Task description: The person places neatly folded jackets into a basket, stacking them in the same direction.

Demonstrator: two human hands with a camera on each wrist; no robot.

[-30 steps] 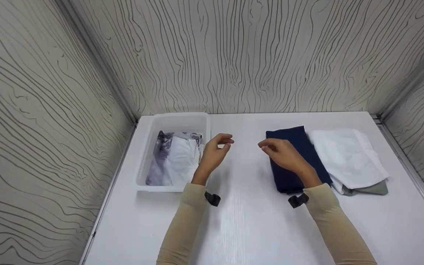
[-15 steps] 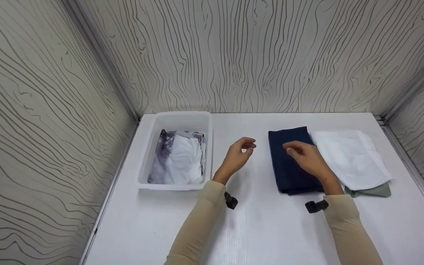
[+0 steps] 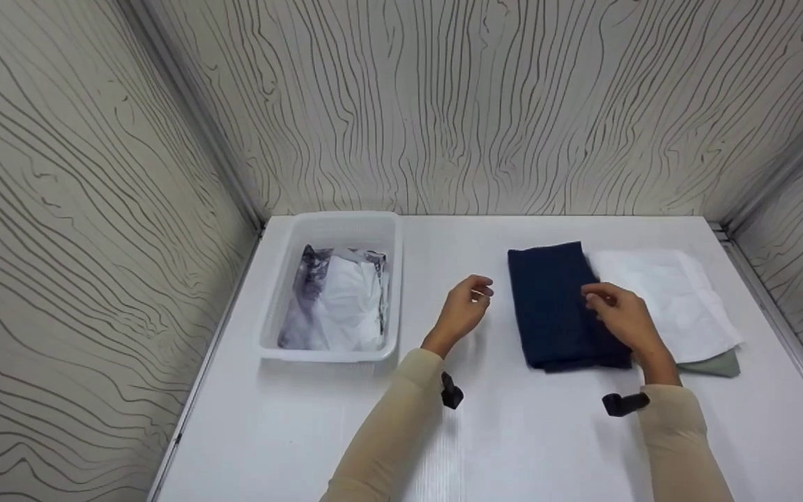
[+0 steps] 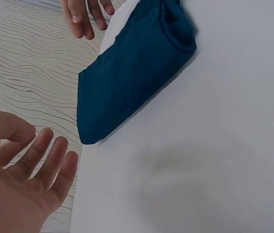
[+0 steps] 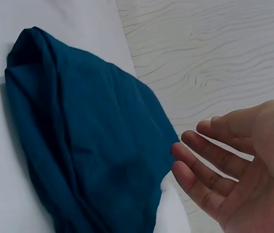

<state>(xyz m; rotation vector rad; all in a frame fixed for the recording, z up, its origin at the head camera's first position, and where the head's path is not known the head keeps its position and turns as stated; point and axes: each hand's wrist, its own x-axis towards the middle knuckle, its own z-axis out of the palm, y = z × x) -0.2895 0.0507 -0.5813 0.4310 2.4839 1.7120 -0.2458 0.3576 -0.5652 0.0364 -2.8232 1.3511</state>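
A navy folded cloth (image 3: 555, 307) lies on the white table, its layered folds showing at the near end in the right wrist view. My left hand (image 3: 463, 310) hovers to the left of it, fingers loosely bent with nothing in them. Over the cloth's right side is my right hand (image 3: 623, 317), also holding nothing, its fingers relaxed and apart in the right wrist view. A white cloth (image 3: 673, 300) lies just right of the navy one, and a grey-green cloth (image 3: 715, 364) sticks out from under its near edge.
On the left of the table (image 3: 457, 460) stands a white plastic basket (image 3: 330, 355) with a purple-and-white patterned cloth (image 3: 346, 300) inside. Wood-grain panels (image 3: 443, 104) enclose the table at the back and sides.
Both hands have moved right, the left away from the basket, the right across the navy cloth toward its right edge. The cloths and basket stay in place.
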